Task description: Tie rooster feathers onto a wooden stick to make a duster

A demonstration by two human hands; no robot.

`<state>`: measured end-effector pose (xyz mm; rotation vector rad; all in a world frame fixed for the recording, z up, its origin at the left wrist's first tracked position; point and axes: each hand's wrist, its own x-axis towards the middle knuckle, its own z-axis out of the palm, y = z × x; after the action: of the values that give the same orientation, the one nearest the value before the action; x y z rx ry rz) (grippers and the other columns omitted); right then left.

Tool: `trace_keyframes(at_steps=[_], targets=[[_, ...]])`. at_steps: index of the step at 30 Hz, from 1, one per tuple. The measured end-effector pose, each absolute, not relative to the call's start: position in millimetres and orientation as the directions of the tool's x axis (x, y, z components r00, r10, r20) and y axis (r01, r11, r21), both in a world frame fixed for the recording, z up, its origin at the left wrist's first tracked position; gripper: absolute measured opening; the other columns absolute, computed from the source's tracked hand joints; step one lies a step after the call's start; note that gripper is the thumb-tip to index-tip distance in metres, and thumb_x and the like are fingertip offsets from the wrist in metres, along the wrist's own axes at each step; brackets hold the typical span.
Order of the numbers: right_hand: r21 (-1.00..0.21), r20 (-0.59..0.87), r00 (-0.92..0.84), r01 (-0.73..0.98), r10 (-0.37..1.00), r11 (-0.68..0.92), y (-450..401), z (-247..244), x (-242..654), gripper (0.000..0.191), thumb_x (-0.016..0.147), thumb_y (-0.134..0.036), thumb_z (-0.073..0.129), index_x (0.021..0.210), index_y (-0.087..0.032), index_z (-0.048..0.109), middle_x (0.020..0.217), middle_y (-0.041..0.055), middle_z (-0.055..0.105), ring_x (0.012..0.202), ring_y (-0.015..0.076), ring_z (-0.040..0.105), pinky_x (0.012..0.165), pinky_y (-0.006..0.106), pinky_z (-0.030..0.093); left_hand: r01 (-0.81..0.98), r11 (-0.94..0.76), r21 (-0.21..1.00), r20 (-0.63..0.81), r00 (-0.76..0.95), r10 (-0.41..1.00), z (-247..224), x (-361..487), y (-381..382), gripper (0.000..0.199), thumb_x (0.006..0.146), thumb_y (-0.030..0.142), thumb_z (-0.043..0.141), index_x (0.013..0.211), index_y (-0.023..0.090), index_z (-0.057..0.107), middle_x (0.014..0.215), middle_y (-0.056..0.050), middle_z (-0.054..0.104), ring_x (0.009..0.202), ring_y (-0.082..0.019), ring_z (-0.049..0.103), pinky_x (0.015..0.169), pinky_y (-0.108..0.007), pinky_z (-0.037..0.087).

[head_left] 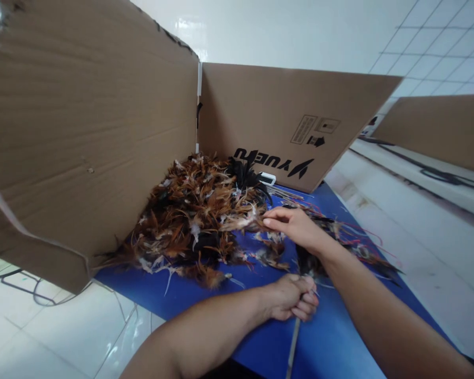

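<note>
My left hand (pixel 294 298) is closed in a fist around a thin pale stick (pixel 294 347), whose lower end runs toward the bottom edge. Dark feathers (pixel 308 260) show just above the fist; whether they are fixed to the stick I cannot tell. Over the edge of the pile, my right hand (pixel 294 225) pinches a brown and whitish feather (pixel 256 218) between thumb and fingers. A large heap of brown feathers (pixel 197 202) with white fluff lies to its left, and a bunch of black feathers (pixel 248 176) sits behind.
Cardboard panels stand upright at the left (pixel 102 121) and back (pixel 256 110) of the blue tabletop (pixel 245 329). A small white device (pixel 267 179) with a dark display rests against the back panel. Red strands (pixel 373 234) and more feathers lie to the right.
</note>
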<state>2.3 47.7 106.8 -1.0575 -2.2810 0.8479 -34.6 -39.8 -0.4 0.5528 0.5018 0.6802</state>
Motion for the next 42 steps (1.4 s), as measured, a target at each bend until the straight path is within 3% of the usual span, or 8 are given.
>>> trace_keyframes(at_steps=[4, 7, 14, 19, 24, 29, 33, 42], targets=[[-0.92, 0.105, -0.49, 0.283, 0.865, 0.272, 43, 130, 2, 0.024, 0.065, -0.04, 0.071, 0.072, -0.017, 0.068, 0.109, 0.0067, 0.065, 0.082, 0.0181, 0.059, 0.073, 0.032, 0.046, -0.453, 0.653, 0.607, -0.248, 0.673, 0.697, 0, -36, -39, 0.021, 0.091, 0.029, 0.037, 0.072, 0.019, 0.038, 0.048, 0.007, 0.03, 0.033, -0.003, 0.018, 0.038, -0.019, 0.006], [-0.986, 0.05, -0.457, 0.121, 0.888, 0.118, 38, 139, 4, 0.022, 0.058, -0.035, 0.076, 0.065, -0.017, 0.065, 0.112, 0.0075, 0.065, 0.084, 0.019, 0.06, 0.069, 0.03, 0.047, -0.47, 0.642, 0.606, -0.248, 0.655, 0.714, -1, -36, -38, 0.02, 0.09, 0.03, 0.039, 0.073, 0.019, 0.038, 0.05, 0.007, 0.031, 0.033, -0.003, 0.018, 0.037, -0.018, 0.007], [-0.999, -0.05, -0.406, 0.026, 0.913, -0.043, 20, 136, 24, 0.018, 0.058, -0.026, 0.07, 0.059, -0.019, 0.054, 0.061, 0.0011, 0.062, 0.053, 0.0127, 0.054, 0.043, 0.022, 0.031, -0.561, 0.599, 0.571, -0.193, 0.618, 0.762, 0, -39, -35, 0.027, 0.083, 0.041, 0.052, 0.077, 0.019, 0.039, 0.054, 0.008, 0.032, 0.036, -0.002, 0.019, 0.038, -0.016, 0.008], [-0.989, -0.138, -0.348, -0.004, 0.927, -0.148, -4, 122, 52, 0.017, 0.061, -0.026, 0.068, 0.067, -0.02, 0.053, 0.062, 0.0018, 0.063, 0.047, 0.0118, 0.051, 0.041, 0.022, 0.03, -0.609, 0.56, 0.562, -0.146, 0.593, 0.792, 0, -40, -33, 0.031, 0.079, 0.045, 0.057, 0.079, 0.019, 0.039, 0.055, 0.007, 0.035, 0.036, -0.002, 0.02, 0.037, -0.015, 0.009], [-0.988, -0.087, -0.239, -0.101, 0.967, -0.114, -24, 98, 97, 0.017, 0.064, -0.031, 0.066, 0.078, -0.023, 0.061, 0.081, 0.0056, 0.067, 0.058, 0.0156, 0.056, 0.043, 0.025, 0.036, -0.599, 0.554, 0.578, -0.127, 0.604, 0.786, 1, -42, -33, 0.035, 0.076, 0.045, 0.061, 0.079, 0.018, 0.039, 0.056, 0.006, 0.038, 0.036, -0.002, 0.021, 0.036, -0.015, 0.009], [-0.987, 0.01, -0.104, -0.16, 0.995, -0.007, -25, 66, 125, 0.032, 0.059, -0.034, 0.073, 0.089, -0.03, 0.062, 0.097, 0.0048, 0.067, 0.076, 0.0217, 0.062, 0.059, 0.033, 0.047, -0.578, 0.56, 0.593, -0.152, 0.603, 0.783, 4, -43, -34, 0.036, 0.076, 0.046, 0.061, 0.079, 0.018, 0.04, 0.057, 0.006, 0.039, 0.037, -0.001, 0.022, 0.036, -0.014, 0.009], [-0.985, 0.027, -0.019, -0.169, 0.999, 0.024, -20, 49, 126, 0.03, 0.057, -0.031, 0.078, 0.082, -0.029, 0.062, 0.086, 0.0006, 0.068, 0.072, 0.0197, 0.061, 0.063, 0.034, 0.047, -0.553, 0.574, 0.604, -0.178, 0.609, 0.773, 4, -43, -34, 0.035, 0.077, 0.046, 0.06, 0.08, 0.018, 0.039, 0.056, 0.006, 0.038, 0.037, -0.001, 0.022, 0.035, -0.014, 0.011], [-0.973, 0.077, 0.013, -0.217, 0.997, 0.078, -28, 53, 119, 0.022, 0.057, -0.029, 0.08, 0.071, -0.022, 0.064, 0.069, 0.0007, 0.062, 0.056, 0.0122, 0.052, 0.048, 0.026, 0.041, -0.5, 0.592, 0.632, -0.211, 0.625, 0.752, 3, -39, -37, 0.034, 0.077, 0.045, 0.061, 0.081, 0.017, 0.041, 0.058, 0.006, 0.039, 0.037, -0.001, 0.022, 0.034, -0.014, 0.012]])
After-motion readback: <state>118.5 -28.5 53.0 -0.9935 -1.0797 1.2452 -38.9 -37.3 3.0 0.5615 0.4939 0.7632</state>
